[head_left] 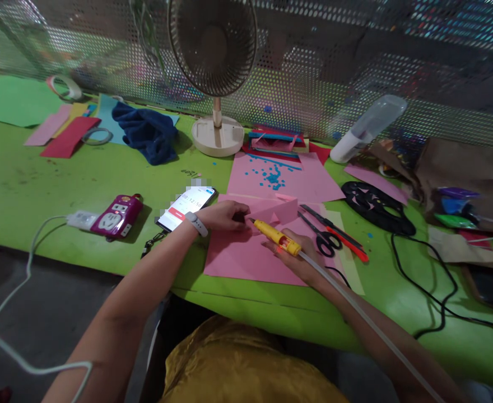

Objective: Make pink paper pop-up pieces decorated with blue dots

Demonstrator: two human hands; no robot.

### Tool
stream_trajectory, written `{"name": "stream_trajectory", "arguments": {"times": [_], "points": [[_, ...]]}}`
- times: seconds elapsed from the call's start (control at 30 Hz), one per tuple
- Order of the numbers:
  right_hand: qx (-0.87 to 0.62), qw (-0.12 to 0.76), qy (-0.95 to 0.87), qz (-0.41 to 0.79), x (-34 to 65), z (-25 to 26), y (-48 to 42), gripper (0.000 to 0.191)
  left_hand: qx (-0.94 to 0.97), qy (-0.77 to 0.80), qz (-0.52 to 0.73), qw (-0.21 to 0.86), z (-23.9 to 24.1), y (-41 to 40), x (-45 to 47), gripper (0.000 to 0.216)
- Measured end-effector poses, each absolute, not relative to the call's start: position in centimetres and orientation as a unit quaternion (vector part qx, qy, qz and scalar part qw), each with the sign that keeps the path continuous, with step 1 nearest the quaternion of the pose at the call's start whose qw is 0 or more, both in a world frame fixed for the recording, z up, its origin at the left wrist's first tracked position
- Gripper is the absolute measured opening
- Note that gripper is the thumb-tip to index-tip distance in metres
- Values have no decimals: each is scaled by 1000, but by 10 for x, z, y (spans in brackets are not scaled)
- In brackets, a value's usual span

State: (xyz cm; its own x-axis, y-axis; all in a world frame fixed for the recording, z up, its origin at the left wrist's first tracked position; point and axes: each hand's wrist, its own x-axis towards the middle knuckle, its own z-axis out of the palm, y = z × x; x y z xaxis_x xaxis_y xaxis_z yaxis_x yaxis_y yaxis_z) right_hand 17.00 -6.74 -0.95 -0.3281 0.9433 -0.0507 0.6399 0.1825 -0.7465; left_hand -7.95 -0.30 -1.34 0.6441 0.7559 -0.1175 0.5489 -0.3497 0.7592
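Note:
My right hand [300, 258] is wrapped round a small yellow hot glue gun [267, 230], its nozzle pointing left. A long pale glue stick [351, 299] trails from its back end along my right forearm. My left hand [228, 215] has its fingers curled at the left end of a folded pink paper strip [278, 210], pinching it close to the nozzle. Below both hands lies a pink paper sheet [238, 257]. Black-handled scissors [325, 243] and an orange and black cutter [345, 240] rest just right of the strip.
A phone [186, 207] showing a timer lies left of my left wrist, near a purple power socket [117, 217]. Behind stand a fan [218, 137] and a leaning clear bottle [368, 129]. Blue paper bits [273, 178] cover another pink sheet. A black cable [443, 302] loops at right.

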Motion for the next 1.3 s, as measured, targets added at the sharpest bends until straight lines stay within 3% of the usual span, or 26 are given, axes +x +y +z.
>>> {"name": "stream_trajectory", "arguments": {"times": [1.3], "points": [[-535,226,-755,305,168,-13,-67,45,806,395,146,416,-21,-1,-80,21]]}}
